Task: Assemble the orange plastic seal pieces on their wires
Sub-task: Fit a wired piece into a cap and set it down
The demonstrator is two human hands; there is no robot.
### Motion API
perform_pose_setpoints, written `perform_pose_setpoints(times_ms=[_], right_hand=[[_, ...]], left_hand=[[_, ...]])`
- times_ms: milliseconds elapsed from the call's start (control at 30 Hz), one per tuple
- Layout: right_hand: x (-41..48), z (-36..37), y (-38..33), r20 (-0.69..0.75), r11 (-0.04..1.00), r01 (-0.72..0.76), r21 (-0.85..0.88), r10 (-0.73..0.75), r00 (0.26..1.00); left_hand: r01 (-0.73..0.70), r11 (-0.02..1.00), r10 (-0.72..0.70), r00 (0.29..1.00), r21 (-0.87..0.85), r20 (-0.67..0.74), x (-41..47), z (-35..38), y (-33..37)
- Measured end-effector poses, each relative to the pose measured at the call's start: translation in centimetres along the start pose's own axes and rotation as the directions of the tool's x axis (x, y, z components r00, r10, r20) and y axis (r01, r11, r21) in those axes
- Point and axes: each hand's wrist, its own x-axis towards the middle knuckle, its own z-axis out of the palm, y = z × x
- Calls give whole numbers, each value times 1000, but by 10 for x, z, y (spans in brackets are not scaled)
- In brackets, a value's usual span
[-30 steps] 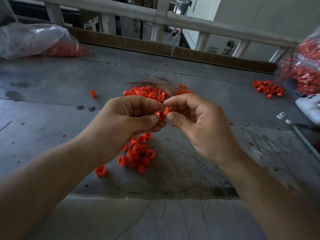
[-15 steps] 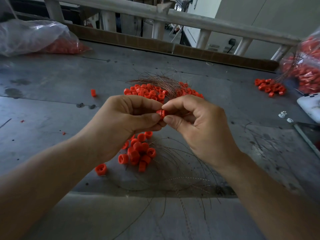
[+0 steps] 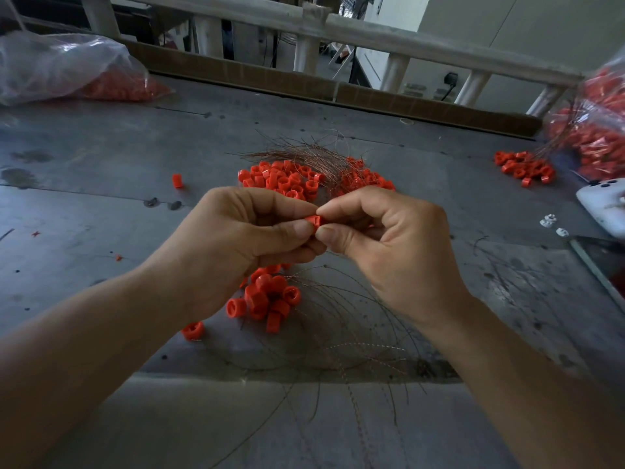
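Both hands were lifted clear of the table (image 3: 101,157) and brought together, I'd guess so the fiddly work sat close under the eyes. The left hand (image 3: 236,245) pinched one orange seal piece (image 3: 313,221) between thumb and forefinger, and the right hand (image 3: 389,245) nipped the same piece from the other side, its other fingers curled in. It looked like a push-together grip. Whether a wire ran through that piece I couldn't make out. The supply lay within easy reach: a heap of seal pieces (image 3: 280,179) just beyond the hands with a bundle of wires (image 3: 304,155) across it, and a smaller cluster (image 3: 267,299) below the hands, its thin wires (image 3: 355,333) fanning toward the table's near edge.
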Motion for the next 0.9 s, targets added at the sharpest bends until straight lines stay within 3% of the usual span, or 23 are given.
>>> perform_pose_setpoints(times_ms=[400,533,667,900], right_hand=[[3,-6,2,41,997,-22,76,19,999],[4,-6,3,60,998,13,68,-17,998],[5,-8,3,148,990,-46,133,26,989],[7,-11,3,336,998,27,-53,-8,942]], left_hand=[[47,998,-46,999,-37,24,0,-1,-2],[60,998,-59,996,-19,72,1,-3,-1],[66,998,-64,989,-16,135,0,-5,1],[89,996,-88,978,2,191,-1,-6,1]])
